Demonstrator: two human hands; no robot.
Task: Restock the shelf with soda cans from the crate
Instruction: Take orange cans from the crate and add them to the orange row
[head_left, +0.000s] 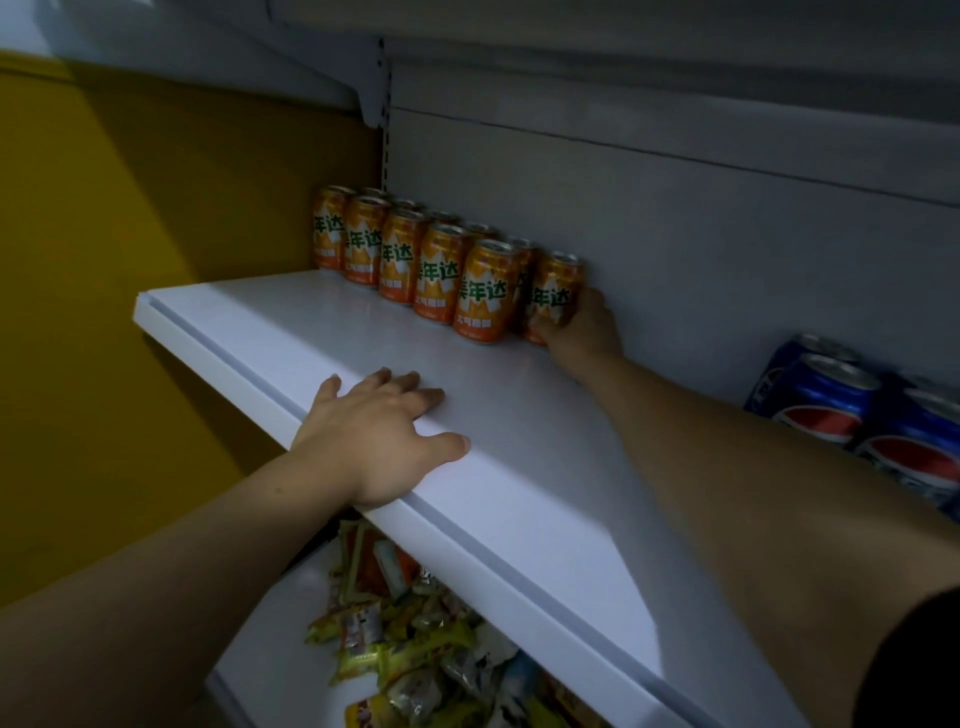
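Note:
A white shelf (519, 467) runs from upper left to lower right. Several orange soda cans (441, 270) stand in two rows near its back wall. My right hand (584, 327) reaches to the back and grips the rightmost orange can (553, 291), which stands upright on the shelf against the others. My left hand (379, 436) rests flat on the shelf's front edge with fingers spread and holds nothing. The crate is out of view.
Blue soda cans (831, 400) stand on the same shelf at the right, partly behind my right forearm. A lower shelf (270, 623) holds a pile of snack packets (410, 639). A yellow wall (130, 260) is at the left, and an upper shelf overhangs.

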